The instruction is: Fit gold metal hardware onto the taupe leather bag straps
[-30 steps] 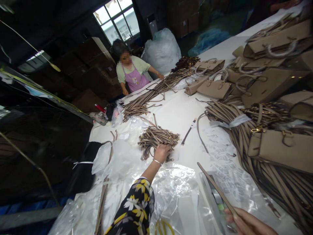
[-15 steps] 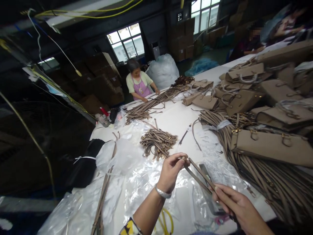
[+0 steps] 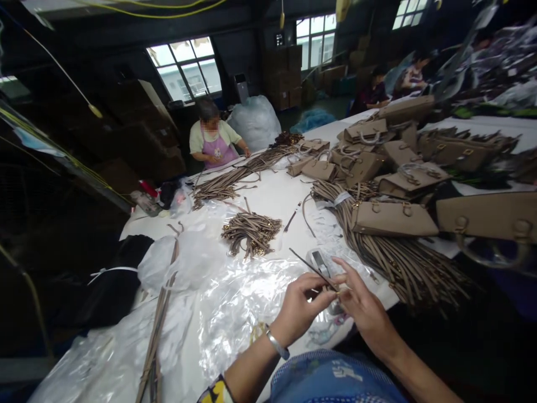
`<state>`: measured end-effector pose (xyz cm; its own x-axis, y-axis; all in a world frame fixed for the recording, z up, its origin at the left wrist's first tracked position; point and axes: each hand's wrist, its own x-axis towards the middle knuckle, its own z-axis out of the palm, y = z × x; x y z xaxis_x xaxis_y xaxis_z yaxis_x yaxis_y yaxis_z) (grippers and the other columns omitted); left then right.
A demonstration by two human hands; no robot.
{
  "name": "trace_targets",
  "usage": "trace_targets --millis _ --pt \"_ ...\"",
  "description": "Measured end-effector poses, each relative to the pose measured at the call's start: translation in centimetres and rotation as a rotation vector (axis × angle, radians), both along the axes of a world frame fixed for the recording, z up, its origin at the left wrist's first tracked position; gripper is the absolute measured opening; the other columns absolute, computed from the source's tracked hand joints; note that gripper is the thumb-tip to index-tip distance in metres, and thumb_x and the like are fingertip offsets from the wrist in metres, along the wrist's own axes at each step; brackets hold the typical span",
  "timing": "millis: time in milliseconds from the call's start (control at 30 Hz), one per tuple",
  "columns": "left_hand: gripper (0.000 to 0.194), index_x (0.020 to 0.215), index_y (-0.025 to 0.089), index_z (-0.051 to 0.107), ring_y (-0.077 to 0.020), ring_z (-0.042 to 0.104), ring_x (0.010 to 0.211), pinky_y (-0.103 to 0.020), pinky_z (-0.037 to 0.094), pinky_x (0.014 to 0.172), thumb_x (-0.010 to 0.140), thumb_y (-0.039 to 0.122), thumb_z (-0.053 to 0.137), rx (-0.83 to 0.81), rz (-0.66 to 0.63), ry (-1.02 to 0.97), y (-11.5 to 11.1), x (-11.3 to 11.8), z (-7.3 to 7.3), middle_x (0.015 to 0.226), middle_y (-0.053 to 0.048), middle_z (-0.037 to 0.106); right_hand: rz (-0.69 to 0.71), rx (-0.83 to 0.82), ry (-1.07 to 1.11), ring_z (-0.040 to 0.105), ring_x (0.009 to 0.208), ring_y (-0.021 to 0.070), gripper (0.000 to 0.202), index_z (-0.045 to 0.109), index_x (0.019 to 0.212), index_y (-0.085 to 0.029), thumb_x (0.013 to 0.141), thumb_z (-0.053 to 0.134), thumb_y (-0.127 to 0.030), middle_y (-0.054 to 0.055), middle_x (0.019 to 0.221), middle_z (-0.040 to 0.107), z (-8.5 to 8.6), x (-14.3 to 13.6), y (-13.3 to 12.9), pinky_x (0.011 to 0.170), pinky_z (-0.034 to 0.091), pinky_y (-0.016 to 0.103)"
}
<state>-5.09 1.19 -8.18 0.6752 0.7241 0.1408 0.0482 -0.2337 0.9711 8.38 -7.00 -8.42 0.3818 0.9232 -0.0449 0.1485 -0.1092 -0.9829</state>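
Note:
A narrow brown strap (image 3: 311, 266) rises up and left from between my two hands, a small gold-coloured fitting near its lower end. My left hand (image 3: 302, 305), with a silver bangle at the wrist, pinches the strap near that end. Close beside it, my right hand (image 3: 363, 308) touches the same end with its thumb and lower fingers, its forefinger stretched out. Behind my hands a grey device with a dark display (image 3: 319, 260) lies on the table. A bundle of short brown straps with gold-coloured hardware (image 3: 250, 232) is farther back.
Taupe handbags (image 3: 394, 218) and long straps (image 3: 403, 268) cover the table's right side. Clear plastic (image 3: 239, 291) lies in front of the short bundle. Long straps (image 3: 157, 336) lie at left. A person in a pink apron (image 3: 216, 143) stands across the table beside more straps (image 3: 239, 173).
My hands have come together around the strap end; before, the strap was stretched between them, looped. The view has shifted right, showing more handbags.

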Motion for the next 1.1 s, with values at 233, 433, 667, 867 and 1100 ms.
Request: trace_targets --millis 233,433,667,867,1100 --pt "0.02 0.098 0.02 0.072 -0.018 0.06 0.085 -0.027 0.048 0.076 0.079 0.013 0.067 0.211 0.029 0.071 -1.5 0.7 -0.5 0.092 -0.006 0.066 -0.048 0.135 -0.203 0.05 0.123 0.027 0.037 0.069 0.112 -0.025 0.096 0.044 -0.048 0.008 0.127 0.059 -1.0 -0.6 0.2 0.109 0.036 0.04" --pt "0.019 0.098 0.021 0.072 -0.0189 0.062 0.083 -0.028 0.048 0.077 0.08 0.021 0.068 0.115 0.06 0.188 -1.7 0.4 -2.0 0.092 -0.005 0.07 -0.261 0.05 0.275 0.055 0.112 0.0225 0.045 0.068 0.113 -0.027 0.096 0.039 -0.058 0.004 0.121 0.063 -0.3 2.8 -1.4 0.093 0.047 0.033" --pt "0.029 0.099 0.015 0.071 -0.0161 0.061 0.069 -0.025 0.046 0.063 0.081 0.037 0.067 -0.251 0.03 0.161 -1.9 0.4 -3.2 0.086 -0.006 0.072 -0.223 0.032 0.584 0.06 0.078 0.0125 0.03 0.072 0.105 -0.02 0.089 0.062 -0.045 0.002 0.094 0.066 -0.7 3.7 -3.4 0.077 0.053 0.023" --pt "0.044 0.104 0.013 0.068 -0.0158 0.062 0.074 -0.025 0.047 0.068 0.08 0.049 0.068 -0.585 -0.015 0.03 -2.0 0.4 -2.8 0.084 -0.007 0.071 -0.207 0.013 0.589 0.068 0.084 0.0182 0.025 0.074 0.095 -0.017 0.081 0.075 -0.038 0.005 0.095 0.073 -1.4 3.1 -3.9 0.086 0.055 0.033" --pt "0.039 0.097 0.013 0.068 -0.0131 0.056 0.067 -0.022 0.041 0.059 0.076 0.045 0.072 -0.668 -0.023 0.015 -2.2 0.9 -2.2 0.074 -0.003 0.065 -0.192 -0.071 0.549 0.07 0.085 0.0205 0.028 0.077 0.094 -0.015 0.078 0.077 -0.038 0.008 0.087 0.075 -1.3 2.6 -3.5 0.076 0.058 0.028"
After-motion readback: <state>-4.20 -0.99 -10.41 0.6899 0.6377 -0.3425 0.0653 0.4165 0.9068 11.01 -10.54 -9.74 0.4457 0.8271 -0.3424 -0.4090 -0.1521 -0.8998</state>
